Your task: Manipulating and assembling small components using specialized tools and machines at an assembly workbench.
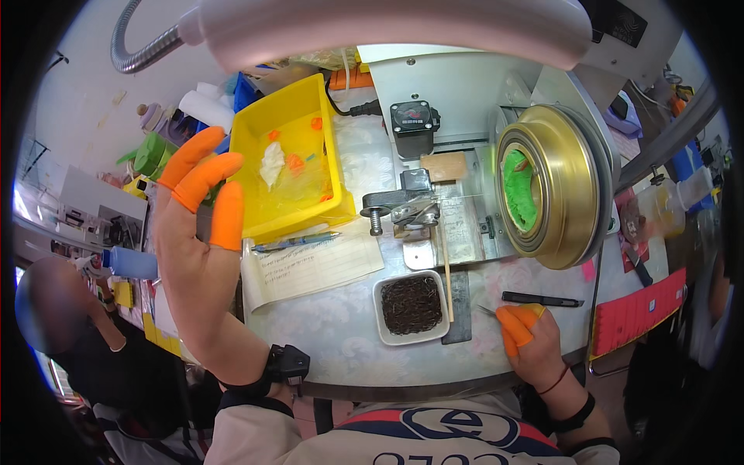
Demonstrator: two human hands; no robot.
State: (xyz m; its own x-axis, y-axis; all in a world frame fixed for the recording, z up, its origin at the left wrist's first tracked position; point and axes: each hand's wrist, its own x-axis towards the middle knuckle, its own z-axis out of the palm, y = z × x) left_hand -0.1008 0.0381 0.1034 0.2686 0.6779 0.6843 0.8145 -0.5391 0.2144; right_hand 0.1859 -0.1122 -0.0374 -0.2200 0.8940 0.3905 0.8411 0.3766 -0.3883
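My left hand (198,248) is raised at the left, in front of the yellow bin, its fingers apart and curved, with orange finger cots on several of them. It holds nothing that I can see. Low at the right, my right hand (536,349), also in finger cots, pinches a thin pointed metal tool (487,311); only its tip shows. Left of that tip sits a white square dish (381,316) full of short, thin dark pieces (412,304). A black utility knife (542,299) lies just beyond my right hand.
A machine with a gold drum (566,186), green lining (518,194) and metal clamp arm (415,209) stands ahead. A wooden stick (446,271) leans by the dish. The yellow bin (339,155), notepad (325,267) and pens (298,242) lie left; a pink lamp (387,31) hangs overhead. Another person (124,349) sits left.
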